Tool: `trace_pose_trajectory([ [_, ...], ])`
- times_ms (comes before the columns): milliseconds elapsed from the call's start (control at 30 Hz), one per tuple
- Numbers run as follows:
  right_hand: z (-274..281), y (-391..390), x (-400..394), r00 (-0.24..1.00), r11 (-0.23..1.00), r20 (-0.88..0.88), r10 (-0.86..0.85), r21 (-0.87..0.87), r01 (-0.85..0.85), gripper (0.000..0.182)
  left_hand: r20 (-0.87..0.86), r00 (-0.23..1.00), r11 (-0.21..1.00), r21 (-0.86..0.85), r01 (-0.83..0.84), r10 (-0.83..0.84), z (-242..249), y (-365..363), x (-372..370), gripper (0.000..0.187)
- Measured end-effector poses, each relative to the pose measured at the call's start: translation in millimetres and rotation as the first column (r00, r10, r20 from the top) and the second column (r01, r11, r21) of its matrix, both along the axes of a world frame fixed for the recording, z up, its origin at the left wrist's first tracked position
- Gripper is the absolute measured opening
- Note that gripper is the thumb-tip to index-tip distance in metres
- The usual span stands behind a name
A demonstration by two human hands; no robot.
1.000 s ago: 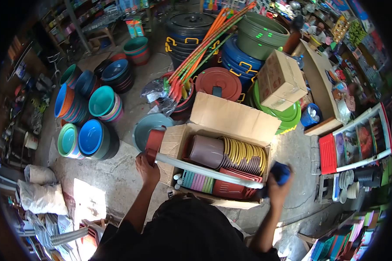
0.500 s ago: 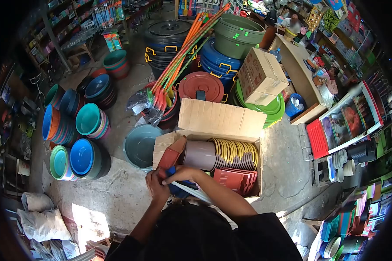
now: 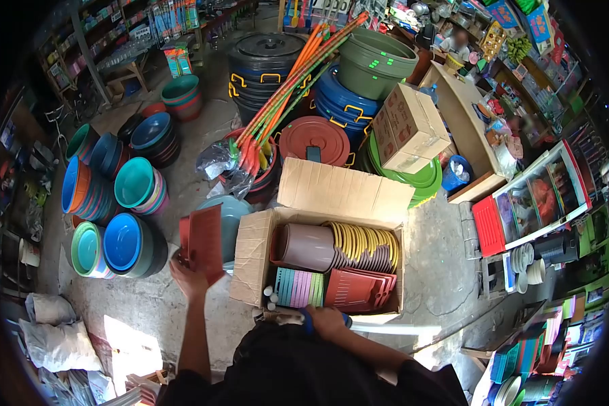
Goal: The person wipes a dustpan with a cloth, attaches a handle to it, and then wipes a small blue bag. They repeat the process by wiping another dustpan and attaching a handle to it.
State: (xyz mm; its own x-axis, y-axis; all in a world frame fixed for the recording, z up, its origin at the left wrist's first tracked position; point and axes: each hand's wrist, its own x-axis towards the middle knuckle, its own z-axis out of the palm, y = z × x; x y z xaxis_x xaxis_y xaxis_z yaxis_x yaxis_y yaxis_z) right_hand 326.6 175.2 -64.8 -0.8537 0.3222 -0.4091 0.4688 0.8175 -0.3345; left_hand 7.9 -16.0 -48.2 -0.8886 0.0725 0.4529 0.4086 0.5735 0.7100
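Note:
My left hand (image 3: 191,276) grips a red-brown plastic dustpan (image 3: 203,243), held upright left of the open cardboard box (image 3: 250,260). My right hand (image 3: 326,323) is closed around a bundle of white sticks (image 3: 392,329) with something blue at the grip, along the box's near edge. Inside the box lie brown dippers (image 3: 308,246) with a row of yellow ones (image 3: 362,242), a row of pastel green, pink and purple pieces (image 3: 299,287), and more red-brown dustpans (image 3: 358,291).
A grey-blue basin (image 3: 231,220) stands behind the dustpan. Stacked coloured basins (image 3: 134,183) are at the left. Behind the box are a red lidded bucket (image 3: 314,141), orange and green poles (image 3: 284,88) and a closed carton (image 3: 411,128). A person (image 3: 457,44) is at the far right.
My left hand has moved left and raised the dustpan away from the box. My right hand has moved right with the white sticks, uncovering the pastel pieces.

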Motion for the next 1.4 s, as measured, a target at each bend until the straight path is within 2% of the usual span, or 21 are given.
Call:
trace_pose_trajectory([
  [67,7.3,8.3,10.0,0.998,0.997,0.007,-0.065,-0.044,0.065,0.047,-0.030,1.000,1.000,0.004,0.006,-0.006,7.1,1.3,-8.4,0.036],
  [133,40.5,18.0,1.0,0.973,0.962,0.001,-0.233,-0.148,0.230,0.038,-0.049,0.999,0.990,-0.141,-0.016,0.009,2.5,4.2,-6.0,0.046],
  [167,46.2,23.3,-7.2,0.974,0.962,0.006,-0.229,-0.154,0.227,0.038,-0.047,0.999,0.989,-0.149,-0.020,0.013,3.7,9.7,-0.1,0.046],
  [233,54.7,32.9,-23.3,0.948,0.924,-0.103,-0.302,-0.275,0.265,0.045,0.245,0.960,0.990,-0.012,0.143,-0.136,6.9,29.1,27.1,0.054],
  [300,47.1,43.1,-40.5,0.811,0.859,-0.374,-0.449,-0.429,0.278,0.046,0.225,0.947,0.965,-0.078,0.252,-0.229,12.2,45.6,54.3,0.061],
  [367,54.5,65.6,-60.2,0.716,0.823,-0.461,-0.524,-0.490,0.287,0.052,0.298,0.890,0.927,-0.040,0.374,-0.346,4.5,54.5,70.8,0.068],
  [433,64.2,93.4,-74.3,0.634,0.754,-0.446,-0.632,-0.545,0.368,0.048,0.320,0.855,0.898,-0.029,0.439,-0.408,8.4,64.8,86.4,0.068],
  [500,94.5,127.3,-85.6,0.620,0.715,-0.430,-0.656,-0.618,0.328,0.038,0.317,0.846,0.882,-0.056,0.468,-0.429,15.7,72.9,97.3,0.068],
  [567,133.6,148.7,-97.5,0.523,0.566,-0.339,-0.782,-0.736,0.370,0.031,0.317,0.835,0.863,-0.086,0.498,-0.450,18.8,77.5,103.5,0.067],
  [733,168.0,206.2,-115.4,0.410,0.275,-0.161,-0.898,-0.932,0.237,0.018,0.360,0.798,0.839,-0.071,0.539,-0.483,30.9,85.2,97.8,0.064],
  [767,158.7,215.7,-116.5,0.364,0.272,-0.177,-0.914,-0.935,0.228,0.017,0.363,0.800,0.841,-0.075,0.536,-0.477,30.6,84.2,96.0,0.064],
  [867,129.1,217.2,-104.4,0.390,0.287,-0.152,-0.908,-0.904,0.318,0.018,0.340,0.803,0.838,-0.071,0.541,-0.490,27.7,79.5,90.7,0.063],
  [967,53.9,207.0,-69.7,0.352,0.378,-0.228,-0.908,-0.808,0.451,0.021,0.341,0.805,0.836,-0.087,0.541,-0.486,24.1,71.9,88.9,0.063],
  [1000,40.6,192.0,-58.1,0.317,0.367,-0.248,-0.916,-0.837,0.406,0.022,0.356,0.800,0.835,-0.089,0.543,-0.483,24.2,69.6,88.3,0.063],
  [1067,19.7,169.3,-38.8,0.375,0.420,-0.241,-0.895,-0.738,0.529,0.018,0.373,0.794,0.834,-0.089,0.545,-0.480,20.6,67.4,88.9,0.063],
  [1167,-9.3,145.4,-31.3,0.398,0.369,-0.216,-0.891,-0.856,0.361,0.020,0.390,0.774,0.813,-0.102,0.574,-0.498,15.7,67.0,88.4,0.062],
  [1233,20.4,121.3,-40.9,0.480,0.515,-0.295,-0.826,-0.741,0.431,0.025,0.378,0.752,0.774,-0.129,0.620,-0.540,19.5,76.2,92.1,0.060],
  [1267,5.7,118.0,-44.3,0.493,0.518,-0.290,-0.821,-0.741,0.428,0.033,0.377,0.747,0.768,-0.129,0.627,-0.547,22.8,83.9,94.3,0.060],
  [1300,3.1,112.1,-49.4,0.549,0.613,-0.346,-0.761,-0.659,0.436,0.040,0.373,0.718,0.743,-0.101,0.662,-0.588,29.9,93.1,97.4,0.056],
  [1367,20.9,92.7,-60.7,0.639,0.668,-0.334,-0.693,-0.631,0.395,0.045,0.364,0.688,0.716,-0.075,0.694,-0.628,36.9,108.1,103.2,0.053],
  [1400,25.5,84.1,-66.7,0.689,0.660,-0.283,-0.667,-0.653,0.371,0.047,0.374,0.660,0.642,-0.190,0.742,-0.652,37.7,114.1,105.7,0.051],
])
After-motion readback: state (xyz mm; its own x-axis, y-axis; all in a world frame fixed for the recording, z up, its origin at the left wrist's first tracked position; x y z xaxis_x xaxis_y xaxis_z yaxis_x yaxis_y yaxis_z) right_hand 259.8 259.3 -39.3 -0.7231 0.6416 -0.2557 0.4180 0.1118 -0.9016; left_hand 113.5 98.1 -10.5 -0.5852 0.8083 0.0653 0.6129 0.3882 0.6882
